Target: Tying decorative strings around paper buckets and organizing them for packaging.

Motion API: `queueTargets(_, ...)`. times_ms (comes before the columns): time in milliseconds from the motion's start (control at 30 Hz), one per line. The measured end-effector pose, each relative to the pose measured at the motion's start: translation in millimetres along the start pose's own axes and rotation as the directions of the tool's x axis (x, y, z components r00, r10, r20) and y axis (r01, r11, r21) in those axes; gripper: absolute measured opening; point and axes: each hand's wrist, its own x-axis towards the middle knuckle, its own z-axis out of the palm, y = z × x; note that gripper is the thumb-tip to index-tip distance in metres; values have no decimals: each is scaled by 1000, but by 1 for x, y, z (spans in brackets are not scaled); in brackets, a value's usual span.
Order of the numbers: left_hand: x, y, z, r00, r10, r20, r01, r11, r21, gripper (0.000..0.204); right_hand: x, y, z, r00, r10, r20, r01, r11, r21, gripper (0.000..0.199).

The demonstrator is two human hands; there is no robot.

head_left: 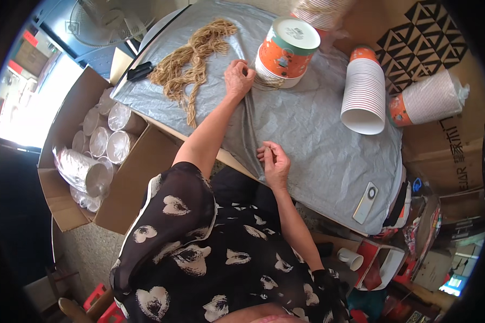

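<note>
My left hand [238,79] is closed over the table, with its fingers curled just left of an orange, green and white paper tub [286,54]. The tub stands upside down, and a few strands of tan twine [268,81] lie against its lower edge. Whatever the left fingers hold, if anything, is hidden. Closer to the table's front edge, my right hand [276,164] has its fingertips bent together; I cannot make out anything in them. Between the two hands runs a dark fold in the grey sheet [302,124]. Left of my left hand lies a loose bundle of tan twine [188,59].
Long stacks of nested paper tubs [364,91] lie at the right, beside a large cardboard sheet [442,156]. A white strip-shaped object [365,203] rests near the right front edge. At left, an open carton [129,172] holds several wrapped tubs. A black object [140,71] sits by the twine.
</note>
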Motion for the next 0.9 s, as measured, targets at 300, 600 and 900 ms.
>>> queueTargets(300, 4, -10, -23, 997, 7, 81, 5, 989, -145, 17, 4, 1, -2, 1000, -5, -10, 4, 998, -66, 21)
queueTargets(600, -2, 3, -35, 980, 48, 191, -47, 999, -13, 45, 209, -159, 11, 686, -668, 288, 601, 297, -742, 64)
queueTargets(900, -2, -8, -39, 940, -12, 341, 83, 977, -194, 46, 339, -164, -10, 866, -175, 468, 499, 364, -787, 87)
